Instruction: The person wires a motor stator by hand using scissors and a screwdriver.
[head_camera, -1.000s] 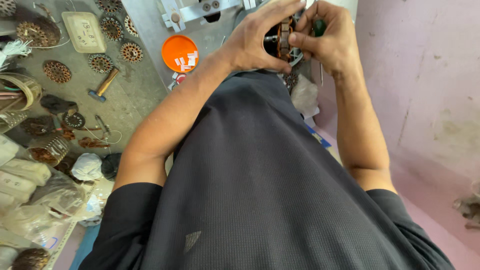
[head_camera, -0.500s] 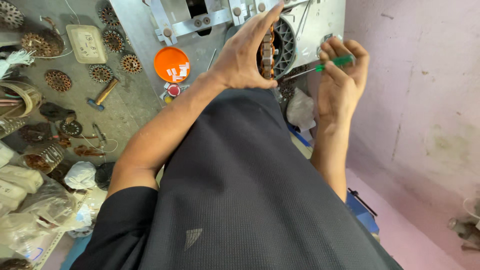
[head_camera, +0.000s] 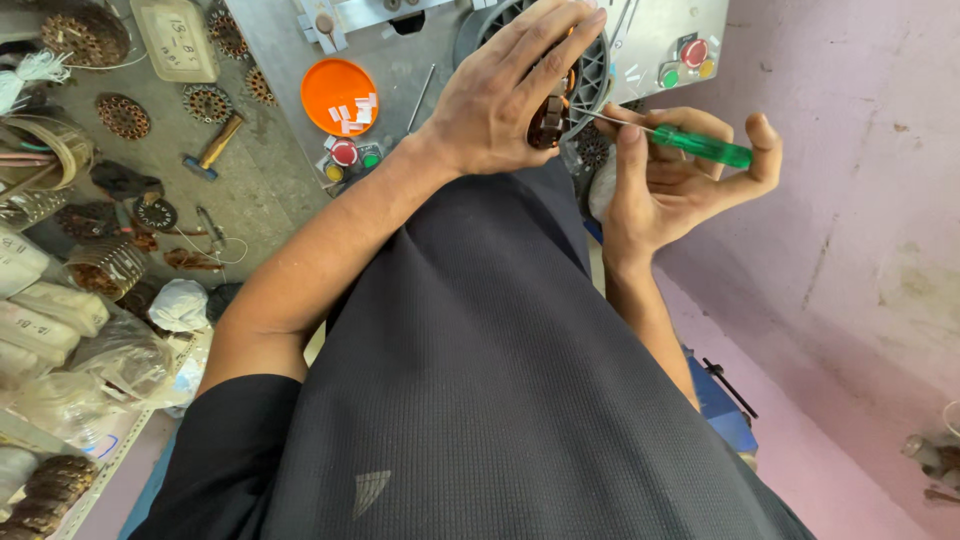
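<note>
Poking at a motor stator with a screwdriver

My left hand (head_camera: 505, 100) is wrapped round a brown copper-wound stator ring (head_camera: 549, 118), fingers curled tight over the top. My right hand (head_camera: 665, 185) sits just right of it, loosely pinching a green-handled screwdriver (head_camera: 700, 145), its thin shaft tip touching the ring. A round orange plastic lid (head_camera: 338, 95) sits on the grey metal worktop (head_camera: 280, 50), left of my left hand.

The wound core (head_camera: 550, 118) sits left of the screwdriver (head_camera: 690, 140); the round lid (head_camera: 338, 95) lies farther left.
</note>
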